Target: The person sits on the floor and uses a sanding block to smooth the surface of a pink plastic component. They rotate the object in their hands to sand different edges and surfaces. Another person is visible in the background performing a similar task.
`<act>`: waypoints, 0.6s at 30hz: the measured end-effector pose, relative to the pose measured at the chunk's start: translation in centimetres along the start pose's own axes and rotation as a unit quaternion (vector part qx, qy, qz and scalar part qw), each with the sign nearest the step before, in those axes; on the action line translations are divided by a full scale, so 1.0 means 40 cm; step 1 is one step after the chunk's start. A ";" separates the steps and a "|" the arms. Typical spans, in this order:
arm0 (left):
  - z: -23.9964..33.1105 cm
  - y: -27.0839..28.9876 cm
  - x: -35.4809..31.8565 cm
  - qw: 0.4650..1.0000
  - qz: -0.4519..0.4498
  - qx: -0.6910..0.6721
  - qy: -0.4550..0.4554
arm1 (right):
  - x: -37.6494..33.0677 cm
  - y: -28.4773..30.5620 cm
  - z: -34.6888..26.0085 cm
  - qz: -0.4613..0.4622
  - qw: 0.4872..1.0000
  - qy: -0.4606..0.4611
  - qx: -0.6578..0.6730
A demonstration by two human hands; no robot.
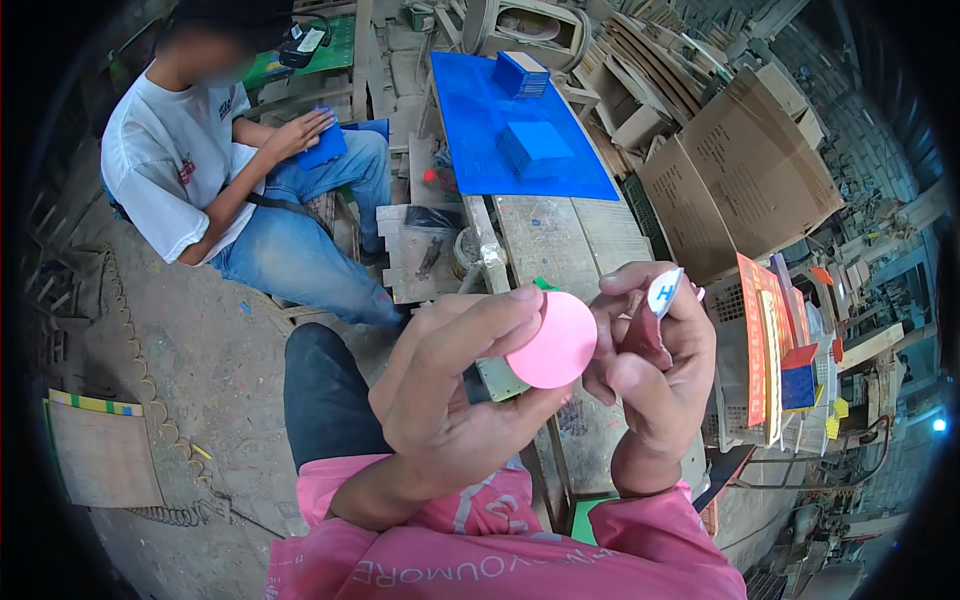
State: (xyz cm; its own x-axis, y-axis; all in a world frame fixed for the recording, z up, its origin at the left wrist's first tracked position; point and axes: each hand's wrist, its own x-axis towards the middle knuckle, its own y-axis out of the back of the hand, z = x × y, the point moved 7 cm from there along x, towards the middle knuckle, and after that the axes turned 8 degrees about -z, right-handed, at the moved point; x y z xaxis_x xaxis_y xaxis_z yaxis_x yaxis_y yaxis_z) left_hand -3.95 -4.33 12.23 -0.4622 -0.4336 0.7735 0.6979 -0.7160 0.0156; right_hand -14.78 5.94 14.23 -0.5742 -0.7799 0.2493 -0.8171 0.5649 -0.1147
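Cluttered workshop, dirt floor (190, 370), long wooden bench (560, 240) running away up the middle. At far left, lying on the floor, a flat board with a yellow-and-green edge (100, 450). Above it, seated, a second person in a white shirt and jeans (230, 190), both hands pressed on a blue piece on the lap. Farther along the bench, a blue mat (480, 120) carrying two stacks of blue squares (535, 145).

Near centre, the left hand (450, 390), fingers curled narrow, thumb and forefinger pinching the rim of a pink disc (553, 340), held up above the bench, face toward the camera. Touching the disc's right edge, the right hand (650, 370), closed tight around a folded scrap of reddish-brown sandpaper (645, 330), white backing poking out at the top.

At right, flattened cardboard boxes (740, 170), then a rack of orange, blue and yellow pieces (790, 370).
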 end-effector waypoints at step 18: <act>-0.057 -0.070 0.024 0.887 -0.145 -0.401 0.174 | 0.048 0.002 -0.024 -0.089 0.995 -0.046 0.009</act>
State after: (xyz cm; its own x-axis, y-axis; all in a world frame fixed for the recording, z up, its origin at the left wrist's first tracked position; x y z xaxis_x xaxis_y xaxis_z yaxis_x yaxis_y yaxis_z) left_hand -7.60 -3.97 11.50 -0.7971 -0.2098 0.5662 -0.0284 -0.9236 -0.3824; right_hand -15.89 4.74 15.65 -0.4218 -0.8891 0.1775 -0.9066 0.4114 -0.0934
